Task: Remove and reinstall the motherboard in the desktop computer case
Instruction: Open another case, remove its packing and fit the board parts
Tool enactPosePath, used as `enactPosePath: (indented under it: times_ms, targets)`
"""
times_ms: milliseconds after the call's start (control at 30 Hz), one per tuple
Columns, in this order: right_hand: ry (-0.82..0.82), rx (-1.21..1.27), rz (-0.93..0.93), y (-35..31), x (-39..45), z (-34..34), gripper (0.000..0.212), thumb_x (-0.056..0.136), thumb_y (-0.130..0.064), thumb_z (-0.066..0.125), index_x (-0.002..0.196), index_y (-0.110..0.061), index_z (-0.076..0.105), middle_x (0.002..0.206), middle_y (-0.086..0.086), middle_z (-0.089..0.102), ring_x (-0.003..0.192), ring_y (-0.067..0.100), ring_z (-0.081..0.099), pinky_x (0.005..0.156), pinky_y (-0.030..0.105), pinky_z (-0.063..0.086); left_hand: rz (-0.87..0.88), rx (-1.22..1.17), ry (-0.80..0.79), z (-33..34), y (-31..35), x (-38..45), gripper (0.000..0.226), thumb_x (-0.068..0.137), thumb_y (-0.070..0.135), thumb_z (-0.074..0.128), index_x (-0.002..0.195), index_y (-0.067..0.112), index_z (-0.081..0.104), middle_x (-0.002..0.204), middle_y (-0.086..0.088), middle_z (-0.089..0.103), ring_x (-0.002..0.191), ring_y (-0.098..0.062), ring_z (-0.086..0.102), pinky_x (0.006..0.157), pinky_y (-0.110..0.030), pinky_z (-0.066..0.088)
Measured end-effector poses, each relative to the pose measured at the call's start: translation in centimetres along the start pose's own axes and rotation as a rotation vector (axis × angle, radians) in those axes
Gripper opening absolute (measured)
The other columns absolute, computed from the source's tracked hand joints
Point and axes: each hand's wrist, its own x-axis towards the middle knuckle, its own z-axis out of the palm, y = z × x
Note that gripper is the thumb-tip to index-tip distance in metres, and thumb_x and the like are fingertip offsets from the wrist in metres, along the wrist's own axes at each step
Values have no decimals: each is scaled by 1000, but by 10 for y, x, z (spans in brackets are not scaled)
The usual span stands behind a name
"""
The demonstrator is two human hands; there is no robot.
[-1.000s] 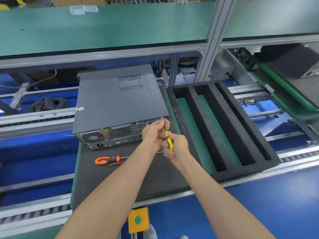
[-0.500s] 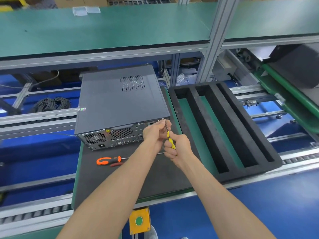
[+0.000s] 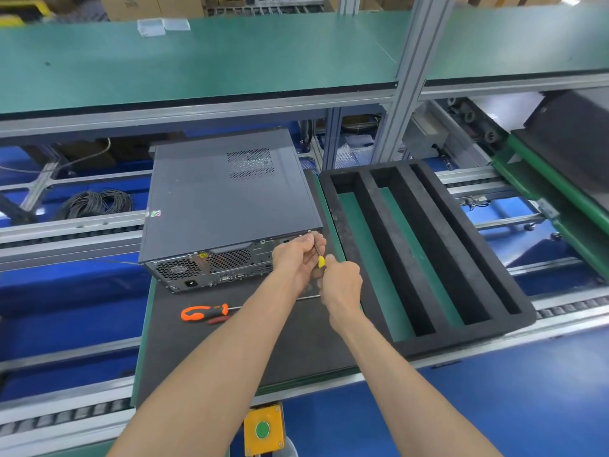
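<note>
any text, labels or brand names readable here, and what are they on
No text can be read anywhere.
Sticker on the case's top corner: colours only, too small to read.
Yellow label on the case's rear panel: too blurred to read.
Port markings on the rear panel: too small to read.
Green button on its yellow box: no lettering visible.

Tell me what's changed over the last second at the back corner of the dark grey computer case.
Almost nothing. The right hand keeps its grip on the small yellow-handled screwdriver, tip at the rear top-right corner of the dark grey desktop computer case; the left hand still steadies the shaft. No clear turn visible. The orange-handled screwdriver stays on the black mat.
</note>
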Motion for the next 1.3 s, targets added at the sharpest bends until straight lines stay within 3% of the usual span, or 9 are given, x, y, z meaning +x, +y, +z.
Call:
enactPosePath:
  times_ms: [67,233,300,500,600,733,900,1133,1300]
  targets:
    - [-80,214,122,-2,-1,-2,33,101,-24,49,76,-6,61,56,3,59,40,13,43,40,24,33,3,15,14,0,0,1,16,97,-4,53,96,-6,68,78,-13,70,58,-15,65,64,-25,55]
    - [3,-81,-211,13,-2,-1,50,87,-30,73,53,-1,51,49,1,47,48,18,37,50,31,35,-39,-54,1,1,3,1,19,99,-4,50,91,-7,67,78,-15,68,58,-19,62,61,-27,54]
    - [42,-145,-242,13,-2,2,42,85,-30,76,58,-7,53,57,-1,53,54,17,43,50,31,34,-62,-71,10,1,3,1,17,99,-3,51,95,-7,68,79,-15,69,59,-19,63,64,-27,56]
    - [46,-19,-68,11,-2,9,44,96,-33,52,64,-4,56,69,12,65,63,32,60,67,50,55,-74,-92,-15,1,4,2,18,100,-4,47,106,-9,64,86,-16,67,59,-18,62,66,-27,53]
    - [36,-38,-147,13,-3,4,51,91,-32,65,46,-16,47,48,1,50,49,23,45,56,44,50,-79,-69,-23,-1,3,3,19,101,-1,47,105,-8,65,85,-15,68,58,-17,62,56,-25,52]
    - [24,-109,-208,15,-1,2,54,82,-34,79,43,-19,45,46,-3,42,48,18,37,52,37,41,-79,-76,-14,-2,2,6,20,101,0,51,109,-9,66,90,-16,70,64,-18,64,68,-28,55]
    - [-21,-25,-62,10,-1,3,46,94,-38,57,70,0,65,69,10,70,60,23,58,66,46,56,-68,-86,-26,-2,3,4,19,101,-2,48,100,-9,66,85,-16,70,61,-18,65,62,-25,53]
    - [1,-113,-197,14,1,1,49,85,-35,77,49,-11,54,43,-7,48,42,12,39,49,31,40,-75,-90,10,1,5,0,18,99,-3,51,104,-9,67,85,-15,72,63,-18,69,61,-25,57]
    - [35,14,-92,13,1,5,47,96,-33,54,55,-12,59,49,-3,60,51,19,55,59,40,51,-58,-86,-11,1,5,0,20,101,-4,47,108,-12,63,87,-17,68,62,-18,66,64,-24,56]
